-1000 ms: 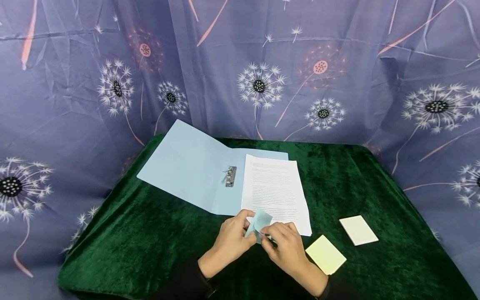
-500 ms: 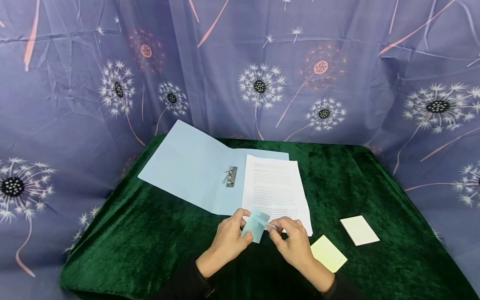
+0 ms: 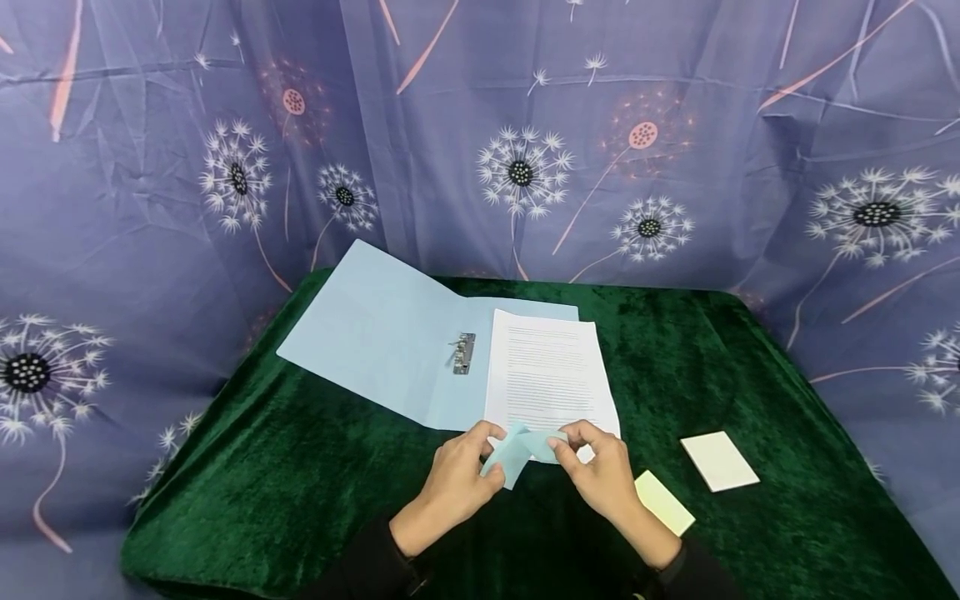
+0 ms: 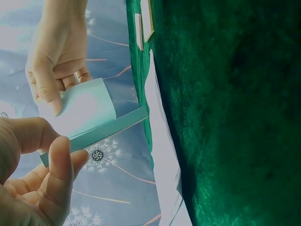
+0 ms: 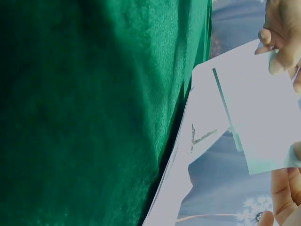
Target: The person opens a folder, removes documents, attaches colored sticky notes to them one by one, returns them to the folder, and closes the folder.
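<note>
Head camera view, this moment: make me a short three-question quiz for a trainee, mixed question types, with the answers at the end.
1. Multiple choice: what does the left hand pinch?
A) a metal clip
B) a pair of scissors
C) a light blue pad

2. True or false: the blue folder lies open.

3. Short answer: in the head view, which pad lying on the green cloth appears nearer the right hand?

Key:
1. C
2. True
3. The yellow pad
</note>
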`<state>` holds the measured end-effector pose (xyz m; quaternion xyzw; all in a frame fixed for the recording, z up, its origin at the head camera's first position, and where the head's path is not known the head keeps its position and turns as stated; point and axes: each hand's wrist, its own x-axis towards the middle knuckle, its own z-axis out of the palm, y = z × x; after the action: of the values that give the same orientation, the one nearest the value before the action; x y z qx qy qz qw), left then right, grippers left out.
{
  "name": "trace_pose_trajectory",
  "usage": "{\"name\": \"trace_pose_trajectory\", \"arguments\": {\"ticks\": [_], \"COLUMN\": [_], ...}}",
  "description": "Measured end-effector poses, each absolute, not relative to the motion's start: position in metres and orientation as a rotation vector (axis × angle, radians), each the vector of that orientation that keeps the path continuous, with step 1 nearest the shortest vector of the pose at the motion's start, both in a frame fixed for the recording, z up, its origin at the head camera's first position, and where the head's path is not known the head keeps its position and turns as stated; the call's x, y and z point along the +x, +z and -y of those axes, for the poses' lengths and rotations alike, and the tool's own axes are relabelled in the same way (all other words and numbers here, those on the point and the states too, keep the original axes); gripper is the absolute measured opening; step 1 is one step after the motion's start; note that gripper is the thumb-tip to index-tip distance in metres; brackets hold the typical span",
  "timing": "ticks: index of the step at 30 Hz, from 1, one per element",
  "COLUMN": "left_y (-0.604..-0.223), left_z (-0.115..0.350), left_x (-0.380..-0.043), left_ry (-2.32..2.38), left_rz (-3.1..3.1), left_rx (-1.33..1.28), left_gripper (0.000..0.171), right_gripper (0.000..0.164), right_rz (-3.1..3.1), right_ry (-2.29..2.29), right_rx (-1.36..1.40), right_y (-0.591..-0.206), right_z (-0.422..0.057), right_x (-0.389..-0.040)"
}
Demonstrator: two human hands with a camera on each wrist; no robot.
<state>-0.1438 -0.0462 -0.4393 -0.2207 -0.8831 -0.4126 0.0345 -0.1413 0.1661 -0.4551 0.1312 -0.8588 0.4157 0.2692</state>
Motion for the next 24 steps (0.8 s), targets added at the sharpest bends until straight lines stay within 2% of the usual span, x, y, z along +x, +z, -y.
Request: {"name": "trace_pose_trajectory", "arguments": {"ticks": [13,19,24], "left_y": [-0.443,-0.446,-0.447], "left_z": [0.05,0.054,0.056], "left_x": [-0.142,-0.139,-0.138], "left_ry": [-1.403,-1.483,-1.54], "left_rz": [2.75,2.729,2.734], "left_rx": [-0.715,-0.703,-0.702], "left_gripper": [0.03,0.029,0.029], "right_gripper": [0.012,0.016,0.016], "right_rz": [2.493,2.545,2.54], "right_ry": [1.469,1.768,1.845], "right_rx": [0.151,0.002,-0.044], "right_y": [-0.454,-0.453,-0.453], "right_z": [-0.179,-0.185,-0.188], "right_x": [-0.144,-0.147,-0.149]}}
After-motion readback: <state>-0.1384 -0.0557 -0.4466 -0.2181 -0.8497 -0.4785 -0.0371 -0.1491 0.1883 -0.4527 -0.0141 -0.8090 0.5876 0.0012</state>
